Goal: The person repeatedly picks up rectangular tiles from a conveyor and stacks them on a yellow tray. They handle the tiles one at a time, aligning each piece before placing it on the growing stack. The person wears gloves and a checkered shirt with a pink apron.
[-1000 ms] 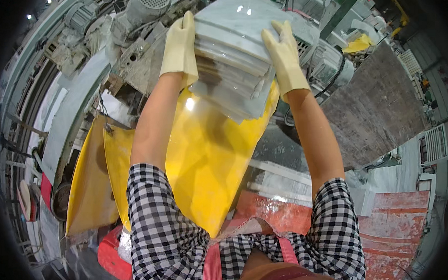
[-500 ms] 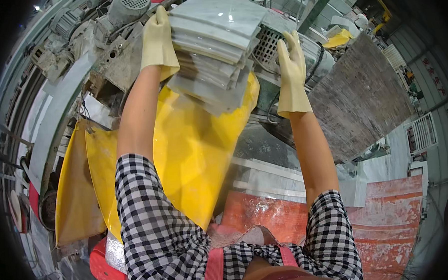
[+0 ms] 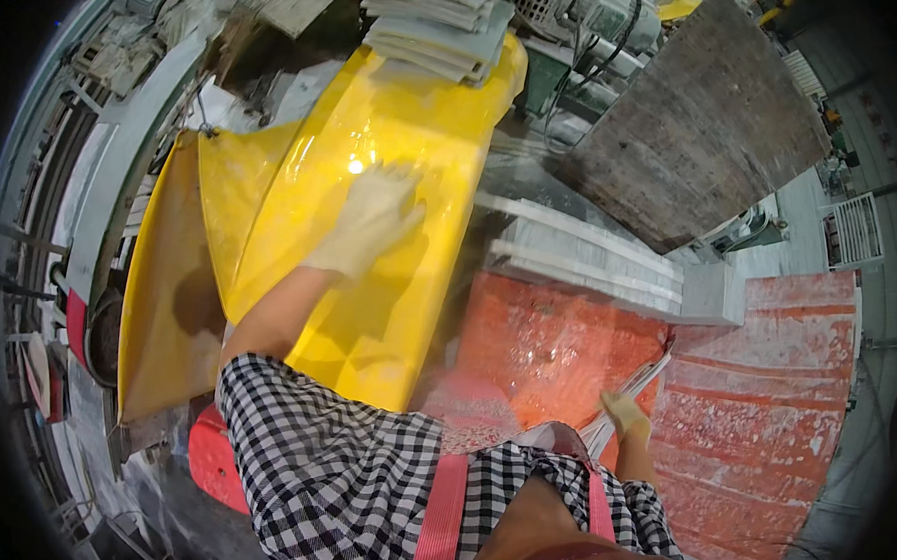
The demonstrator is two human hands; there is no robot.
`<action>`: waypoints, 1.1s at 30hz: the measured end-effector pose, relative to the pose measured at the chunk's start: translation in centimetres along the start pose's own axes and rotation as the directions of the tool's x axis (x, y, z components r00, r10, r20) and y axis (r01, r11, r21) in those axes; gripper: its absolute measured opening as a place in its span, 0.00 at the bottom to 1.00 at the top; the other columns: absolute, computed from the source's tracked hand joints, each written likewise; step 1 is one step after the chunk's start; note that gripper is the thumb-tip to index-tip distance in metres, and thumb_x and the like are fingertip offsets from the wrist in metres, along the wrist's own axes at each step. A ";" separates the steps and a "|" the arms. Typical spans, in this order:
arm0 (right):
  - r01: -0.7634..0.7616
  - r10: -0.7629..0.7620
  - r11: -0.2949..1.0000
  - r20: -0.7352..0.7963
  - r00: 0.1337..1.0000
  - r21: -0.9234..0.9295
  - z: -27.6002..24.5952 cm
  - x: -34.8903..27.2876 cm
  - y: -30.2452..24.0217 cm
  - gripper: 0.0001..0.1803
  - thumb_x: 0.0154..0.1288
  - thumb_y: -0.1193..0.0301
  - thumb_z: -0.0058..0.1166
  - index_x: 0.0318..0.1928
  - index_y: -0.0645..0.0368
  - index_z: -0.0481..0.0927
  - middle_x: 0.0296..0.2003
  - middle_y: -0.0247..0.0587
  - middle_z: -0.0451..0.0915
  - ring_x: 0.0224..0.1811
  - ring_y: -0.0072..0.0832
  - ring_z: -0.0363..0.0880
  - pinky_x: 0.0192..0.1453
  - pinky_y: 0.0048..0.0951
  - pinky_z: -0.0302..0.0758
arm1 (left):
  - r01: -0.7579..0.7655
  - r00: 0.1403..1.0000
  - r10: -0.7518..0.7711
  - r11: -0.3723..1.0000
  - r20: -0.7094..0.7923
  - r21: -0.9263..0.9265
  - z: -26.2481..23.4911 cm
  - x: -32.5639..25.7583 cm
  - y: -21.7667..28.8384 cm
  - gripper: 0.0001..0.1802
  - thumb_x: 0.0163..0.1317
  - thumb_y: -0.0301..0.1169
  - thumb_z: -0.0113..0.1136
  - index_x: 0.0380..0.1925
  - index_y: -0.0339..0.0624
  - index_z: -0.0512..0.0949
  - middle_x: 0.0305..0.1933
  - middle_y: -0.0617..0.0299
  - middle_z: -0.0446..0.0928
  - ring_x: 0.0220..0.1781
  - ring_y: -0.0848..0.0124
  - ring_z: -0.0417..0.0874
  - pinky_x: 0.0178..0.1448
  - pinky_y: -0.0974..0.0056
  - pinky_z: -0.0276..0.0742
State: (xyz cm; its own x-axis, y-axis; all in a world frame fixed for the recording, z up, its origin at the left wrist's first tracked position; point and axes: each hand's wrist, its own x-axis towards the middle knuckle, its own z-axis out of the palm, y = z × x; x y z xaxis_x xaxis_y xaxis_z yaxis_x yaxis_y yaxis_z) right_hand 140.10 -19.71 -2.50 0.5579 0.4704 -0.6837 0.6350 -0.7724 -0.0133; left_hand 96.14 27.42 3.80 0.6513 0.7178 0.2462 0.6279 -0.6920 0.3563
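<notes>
Both hands are now off the stack of grey tiles [image 3: 442, 25]; left hand [image 3: 371, 218] is hovering spread over the yellow chute [image 3: 370, 313], right hand [image 3: 626, 412] is gripping thin sheets [image 3: 634, 392] slanting up-right.

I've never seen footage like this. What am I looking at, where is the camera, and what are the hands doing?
There is no machine here: a person wears a wide fisheye camera on the head, looking down, so straight edges bend near the rim. The checked sleeves at the bottom are the person's own arms. Both hands wear pale gloves. The left hand is open and empty, over a glossy yellow sheet that slopes up to a stack of grey tiles. The right hand is low at the person's side, at the end of a few thin grey slabs leaning over red crates; whether it grips them I cannot tell. A big dusty board lies to the right.
</notes>
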 end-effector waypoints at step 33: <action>0.661 -0.423 0.286 -0.528 0.736 0.693 5.0 -18.4 -41.3 0.18 0.82 0.65 0.48 0.55 0.66 0.83 0.58 0.44 0.83 0.56 0.29 0.81 0.63 0.29 0.77 | 0.061 0.954 -0.049 0.998 0.296 -0.032 -2.9 -17.3 2.1 0.20 0.61 0.39 0.64 0.48 0.37 0.83 0.49 0.44 0.82 0.56 0.48 0.82 0.64 0.49 0.76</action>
State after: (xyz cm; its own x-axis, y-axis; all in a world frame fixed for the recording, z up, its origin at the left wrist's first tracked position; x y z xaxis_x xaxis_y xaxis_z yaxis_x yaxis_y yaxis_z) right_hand 100.93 1.36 6.96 0.4239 0.8987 -0.1128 0.1801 -0.2057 -0.9619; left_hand 84.94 13.80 2.94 0.7166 0.6957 -0.0491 0.6525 -0.6439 0.3995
